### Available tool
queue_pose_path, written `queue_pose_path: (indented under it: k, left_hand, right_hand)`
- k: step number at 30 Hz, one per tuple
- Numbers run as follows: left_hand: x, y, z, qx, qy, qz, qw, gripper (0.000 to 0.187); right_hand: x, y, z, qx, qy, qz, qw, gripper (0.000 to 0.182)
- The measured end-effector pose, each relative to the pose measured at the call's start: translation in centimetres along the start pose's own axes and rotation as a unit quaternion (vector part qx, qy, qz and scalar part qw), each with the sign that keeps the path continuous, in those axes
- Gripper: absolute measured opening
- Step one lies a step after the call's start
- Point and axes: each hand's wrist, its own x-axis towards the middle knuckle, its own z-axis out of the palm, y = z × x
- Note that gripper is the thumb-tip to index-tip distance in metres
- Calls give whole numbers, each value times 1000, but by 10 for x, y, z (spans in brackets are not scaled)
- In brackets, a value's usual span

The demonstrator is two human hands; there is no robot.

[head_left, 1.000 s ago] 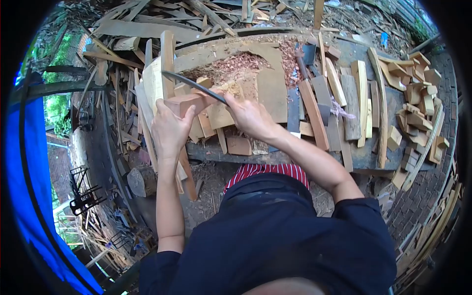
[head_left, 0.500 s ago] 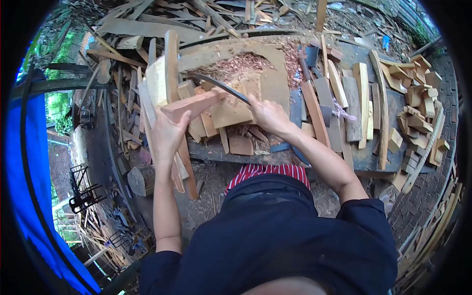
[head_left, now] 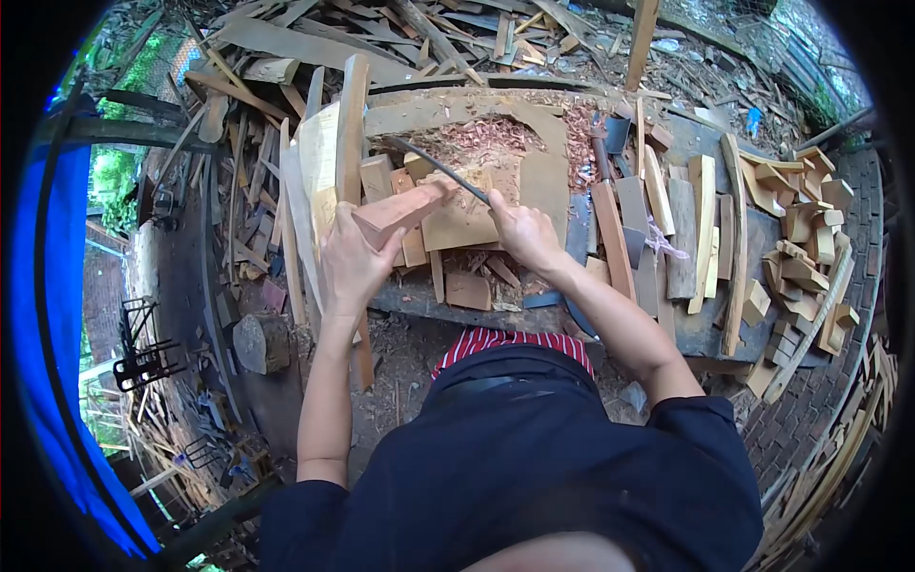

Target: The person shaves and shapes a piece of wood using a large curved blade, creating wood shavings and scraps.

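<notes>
My left hand (head_left: 355, 262) is wrapped round the thick end of a reddish piece of wood (head_left: 405, 210), which points away to the right. Its narrower, cut far end lies over a wooden chopping block (head_left: 457, 231). In my right hand (head_left: 527, 236) is a long dark curved knife (head_left: 438, 167), whose handle is hidden in the fist. The blade runs up and left, crossing close by the cut end of the piece in this view. Reddish shavings (head_left: 477, 143) lie behind the block.
Long wood strips (head_left: 701, 229) lie on the workbench (head_left: 438, 310) to the right, with a pile of cut blocks (head_left: 810, 229) beyond. Upright boards (head_left: 351, 124) stand by my left hand. A log (head_left: 262, 343) sits on the ground at left.
The wood piece has turned in my left hand, and its thick end sits slightly lower and to the right. The knife stays near its far end, its blade seen more edge-on. My view has shifted slightly.
</notes>
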Motion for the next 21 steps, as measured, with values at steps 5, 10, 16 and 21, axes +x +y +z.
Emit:
queue_pose_path:
  k: [5, 10, 16, 21]
  left_hand:
    - [-21, -15, 9, -56, 41, 84, 994, 54]
    - [-59, -32, 22, -113, 39, 108, 987, 52]
    - [-90, -36, 40, -42, 130, 169, 976, 58]
    - [-89, -26, 47, -25, 193, 252, 948, 59]
  right_hand:
    - [2, 29, 4, -42, 39, 33, 998, 31]
    - [-11, 75, 10, -23, 20, 96, 995, 33]
    - [-6, 40, 2, 5, 26, 16, 1000, 34]
    - [1, -81, -9, 665, -198, 218, 686, 47]
